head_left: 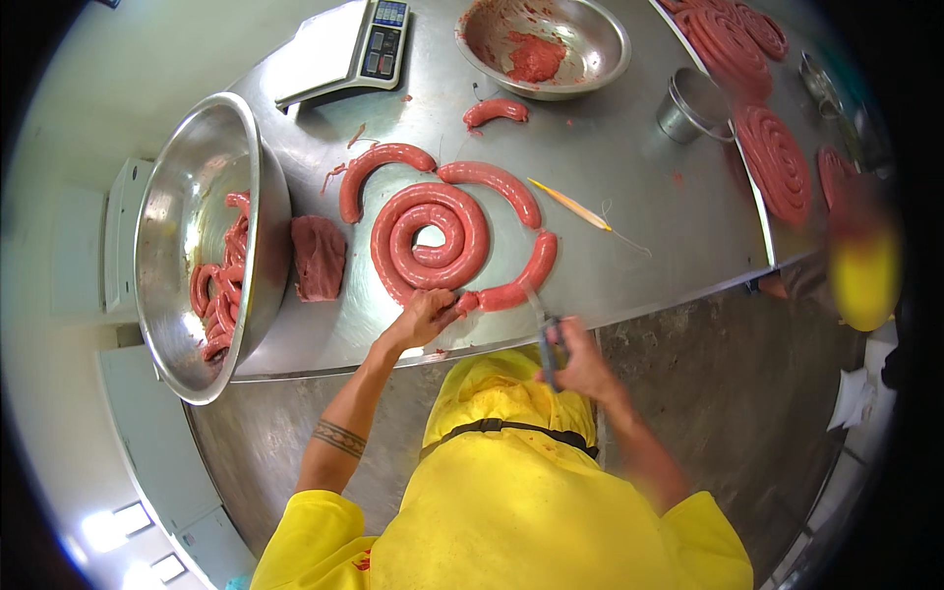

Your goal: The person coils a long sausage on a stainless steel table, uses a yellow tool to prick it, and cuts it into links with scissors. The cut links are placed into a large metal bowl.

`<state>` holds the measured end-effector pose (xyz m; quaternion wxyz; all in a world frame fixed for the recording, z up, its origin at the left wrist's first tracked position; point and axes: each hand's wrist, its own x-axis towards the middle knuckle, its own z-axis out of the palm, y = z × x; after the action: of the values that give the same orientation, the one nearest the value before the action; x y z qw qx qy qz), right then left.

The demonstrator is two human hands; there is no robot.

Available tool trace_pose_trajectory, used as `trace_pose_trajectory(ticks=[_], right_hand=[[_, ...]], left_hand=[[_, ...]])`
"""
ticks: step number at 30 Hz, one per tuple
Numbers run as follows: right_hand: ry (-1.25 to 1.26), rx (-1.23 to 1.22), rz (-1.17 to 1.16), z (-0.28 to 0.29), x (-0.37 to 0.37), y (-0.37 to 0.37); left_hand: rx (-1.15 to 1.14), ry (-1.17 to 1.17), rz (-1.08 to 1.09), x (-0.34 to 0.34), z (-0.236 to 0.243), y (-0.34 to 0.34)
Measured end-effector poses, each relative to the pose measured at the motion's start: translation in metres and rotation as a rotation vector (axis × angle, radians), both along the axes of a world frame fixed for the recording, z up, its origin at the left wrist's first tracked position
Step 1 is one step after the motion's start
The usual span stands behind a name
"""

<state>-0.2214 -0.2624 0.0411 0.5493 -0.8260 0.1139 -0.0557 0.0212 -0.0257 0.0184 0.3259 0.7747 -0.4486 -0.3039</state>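
A long raw sausage (477, 233) lies coiled in a spiral on the steel table. My left hand (423, 321) is closed on the sausage at the near side of the coil, where a narrow end shows beside the fingers. Right of that end a curved link (516, 285) lies against it; whether they are joined I cannot tell. My right hand (584, 366) grips dark-handled scissors (552, 352), slightly blurred, their blades pointing up toward this link. Two more links, an upper right one (500, 183) and an upper left one (379, 165), curve around the coil.
A large tilted steel bowl (258, 197) with sausages stands left, beside a reddish cloth-like piece (318, 258). Farther back are a scale (339, 49), a bowl (612, 49) with ground meat and a short sausage (495, 112). A yellow pointed stick (570, 204) with string lies right, before a metal pail (678, 118).
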Motion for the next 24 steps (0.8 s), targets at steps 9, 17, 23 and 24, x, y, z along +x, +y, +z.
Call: trace_pose_trajectory(ticks=[9, 17, 23, 24], right_hand=[[0.204, -0.259, -0.206, -0.02, 0.045, 0.123], [0.311, 0.013, -0.256, -0.002, 0.052, 0.122], [0.169, -0.224, -0.133, 0.002, 0.019, 0.081], [0.277, -0.123, -0.045, 0.003, 0.012, 0.065]], left_hand=[[0.066, 0.463, 0.022, 0.019, 0.016, 0.0], [-0.147, 0.443, 0.085, 0.021, 0.01, 0.004], [0.027, 0.54, 0.255, 0.017, 0.002, 0.001], [-0.064, 0.491, 0.324, 0.009, 0.001, -0.001]])
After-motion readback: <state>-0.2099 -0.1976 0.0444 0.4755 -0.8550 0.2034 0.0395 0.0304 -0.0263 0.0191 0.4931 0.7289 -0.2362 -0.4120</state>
